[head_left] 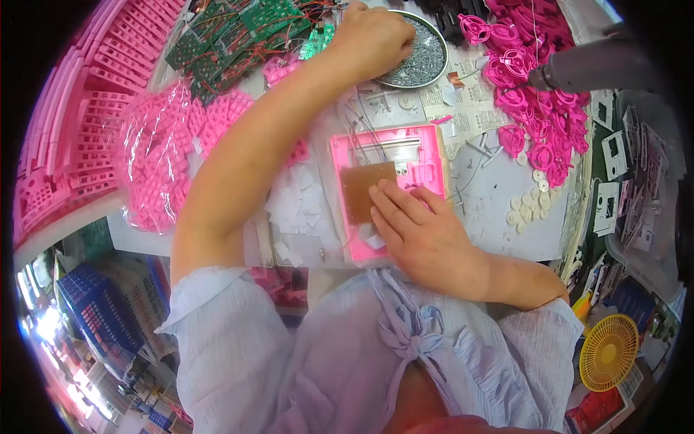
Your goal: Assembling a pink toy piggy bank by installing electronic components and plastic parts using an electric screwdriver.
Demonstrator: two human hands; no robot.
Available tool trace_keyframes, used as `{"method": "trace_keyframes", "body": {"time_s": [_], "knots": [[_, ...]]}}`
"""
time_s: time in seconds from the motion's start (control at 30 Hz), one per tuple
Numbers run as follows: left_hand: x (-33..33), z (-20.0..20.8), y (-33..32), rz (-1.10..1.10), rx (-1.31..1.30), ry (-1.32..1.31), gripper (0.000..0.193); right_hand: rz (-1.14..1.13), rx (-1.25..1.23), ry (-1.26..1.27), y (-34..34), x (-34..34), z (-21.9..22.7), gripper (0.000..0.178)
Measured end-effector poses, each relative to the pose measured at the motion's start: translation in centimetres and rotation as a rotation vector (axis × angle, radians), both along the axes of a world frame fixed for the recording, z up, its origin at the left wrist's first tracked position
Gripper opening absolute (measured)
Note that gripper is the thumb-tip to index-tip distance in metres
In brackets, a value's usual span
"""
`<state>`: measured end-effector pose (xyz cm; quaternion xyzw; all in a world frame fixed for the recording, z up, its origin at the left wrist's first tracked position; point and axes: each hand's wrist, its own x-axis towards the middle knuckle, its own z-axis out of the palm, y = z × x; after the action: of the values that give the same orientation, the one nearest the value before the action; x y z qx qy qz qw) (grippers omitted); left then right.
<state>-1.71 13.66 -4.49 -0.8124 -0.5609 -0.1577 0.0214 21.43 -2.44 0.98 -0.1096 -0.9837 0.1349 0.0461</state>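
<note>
My left hand [372,42] reaches over the left rim of a round metal dish [442,64] full of small silvery screws [418,64]. Its fingers are bent down toward the screws, and whatever they pinch is hidden. In front of my body lies a pink plastic casing [428,135], its inside facing up. A brown circuit board [358,192] sits in the casing's left part, with thin wires [365,134] running off its far side. My right hand [426,231] lies over the board's right edge, fingers stretched out, fingertips touching it.
Green circuit boards [246,36] with wires are heaped at the far left, beside bagged pink button parts [155,155]. Magenta plastic parts [517,94] pile up at the right, near small white discs [531,206]. A dark tool [593,69] juts in from the right.
</note>
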Motion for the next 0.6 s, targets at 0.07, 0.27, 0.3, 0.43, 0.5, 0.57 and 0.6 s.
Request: {"method": "trace_keyframes", "body": {"time_s": [0.07,0.27,0.3,0.43,0.5,0.57,0.6], "knots": [[-0.3,-0.6,0.8,0.033,0.16,0.033,0.02,-0.014,-0.007,0.033,0.0,0.1,-0.4,0.044],[-1.2,-1.2,1.9,0.068,0.042,0.263,0.029,0.013,-0.011,0.01,0.0,0.1,-0.2,0.048],[-1.3,-0.6,1.7,0.057,-0.028,0.288,0.031,0.005,-0.007,-0.004,0.0,0.1,0.0,0.047],[-2.4,4.5,-2.6,0.176,-0.249,-0.386,0.025,-0.03,-0.006,0.018,-0.4,0.1,-0.2,0.045],[-3.1,6.3,-7.9,0.056,-0.343,-0.691,0.019,-0.07,-0.001,0.053,-0.9,0.2,-0.5,0.044],[-1.8,6.3,-13.5,-0.041,-0.278,-0.736,0.018,-0.145,-0.003,0.071,-1.1,0.6,-0.9,0.043],[-0.8,6.2,-16.6,-0.032,-0.248,-0.579,0.018,-0.162,-0.022,0.062,-1.0,0.6,-0.7,0.04]]}}
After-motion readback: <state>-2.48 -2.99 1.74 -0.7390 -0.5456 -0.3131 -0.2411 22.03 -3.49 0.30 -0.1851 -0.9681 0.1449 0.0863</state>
